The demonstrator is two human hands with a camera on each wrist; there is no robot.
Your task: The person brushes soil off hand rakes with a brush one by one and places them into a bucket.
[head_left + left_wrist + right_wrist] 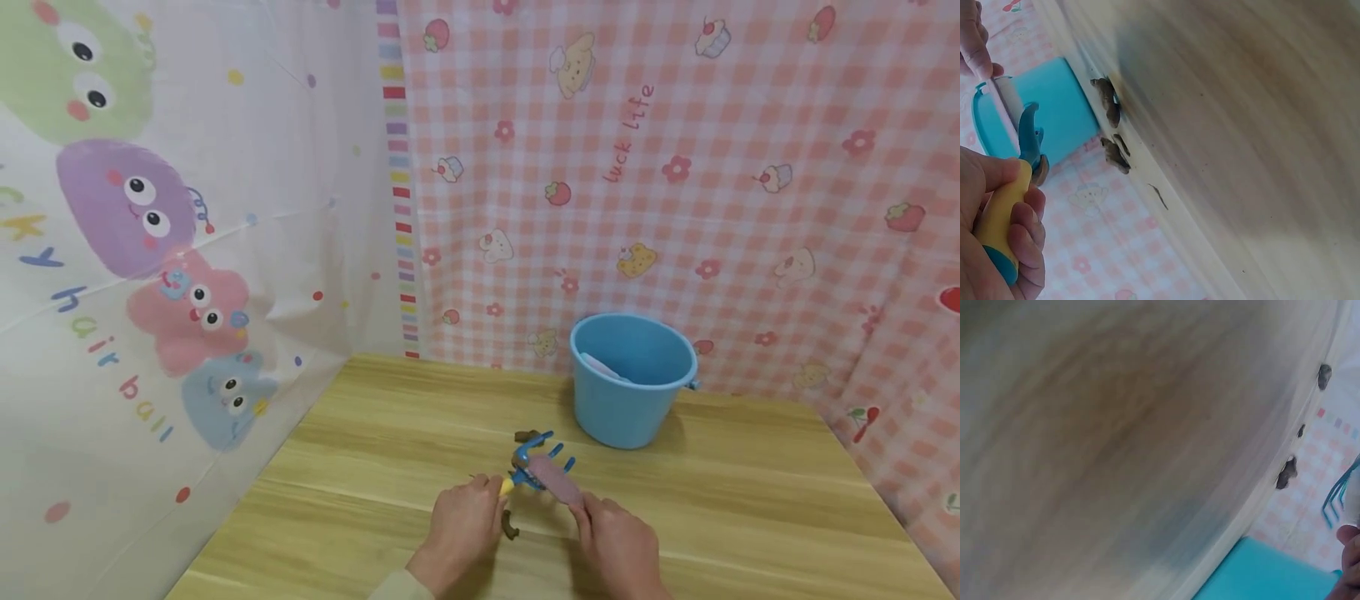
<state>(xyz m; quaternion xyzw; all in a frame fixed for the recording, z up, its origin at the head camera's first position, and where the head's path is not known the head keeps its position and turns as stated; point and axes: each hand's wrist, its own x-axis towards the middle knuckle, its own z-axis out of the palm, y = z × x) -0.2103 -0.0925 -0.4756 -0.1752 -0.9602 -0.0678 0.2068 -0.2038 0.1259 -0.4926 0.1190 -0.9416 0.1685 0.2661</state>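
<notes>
My left hand (467,523) grips the yellow handle of a small hand rake (1030,134) with blue tines. A brown clump clings near the base of its tines. In my right hand (619,542) is a brush (555,478) with a pink back and pale bristles, held against or very close to the rake's head above the table. Whether the bristles touch the metal cannot be told. Brown clumps lie on the table: one curved clump (510,525) beside the left hand, another clump (528,437) behind the rake. The left wrist view also shows a thin brown strip (1159,196).
A light blue bucket (626,417) stands at the table's back, with a pale object (600,367) inside. The wood-grain table (360,467) meets a white printed cloth (315,208) on the left and a pink checked cloth (510,192) behind.
</notes>
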